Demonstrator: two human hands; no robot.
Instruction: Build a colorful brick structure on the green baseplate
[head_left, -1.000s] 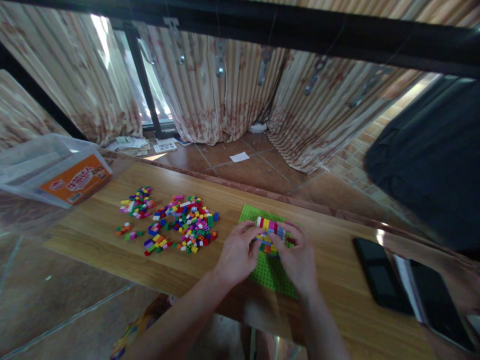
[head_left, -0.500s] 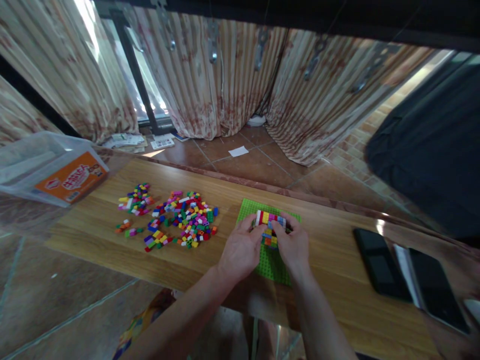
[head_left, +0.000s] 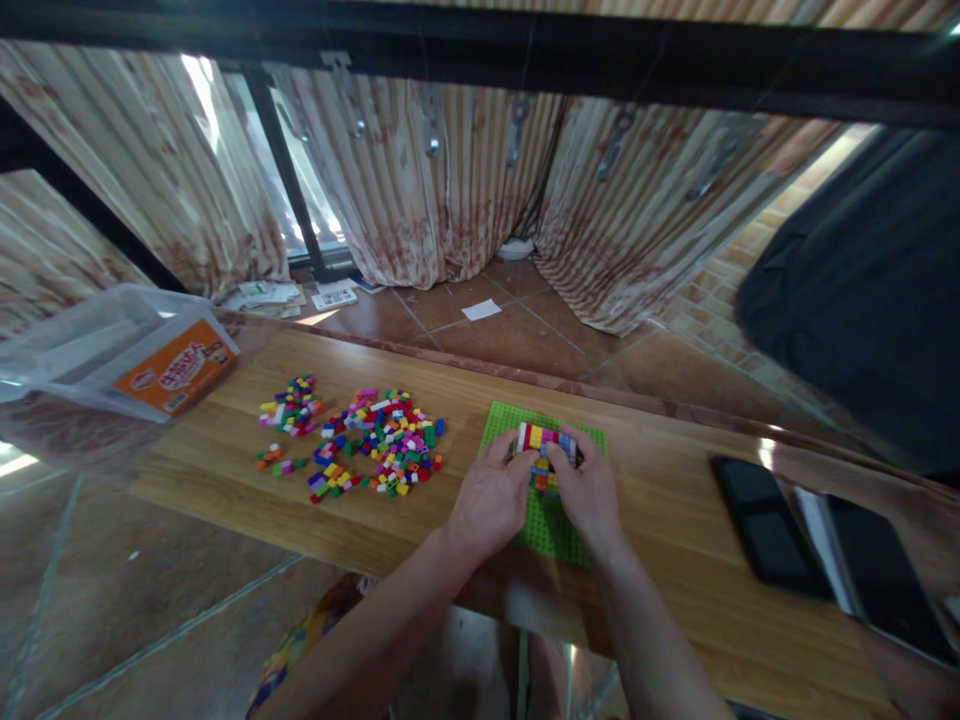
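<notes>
A green baseplate [head_left: 499,422] lies on the wooden table [head_left: 667,480]. On it stands a small multicoloured brick build [head_left: 546,440] with red, white and yellow bricks on top. My left hand [head_left: 491,495] curls round the build's left side, fingers pinched on it. My right hand [head_left: 589,490] grips its right side in the same way. Both sets of fingertips touch the bricks. The lower part of the build is hidden behind my fingers.
A heap of several loose coloured bricks [head_left: 382,455] and a smaller heap [head_left: 291,405] lie left of the plate. A clear plastic box with an orange label [head_left: 176,365] sits at far left. Two dark phones [head_left: 765,520] [head_left: 877,575] rest at right.
The camera shifted slightly, so the scene sits a little differently in view. Both hands stay on the brick build on the baseplate; the fingers have adjusted only slightly.
</notes>
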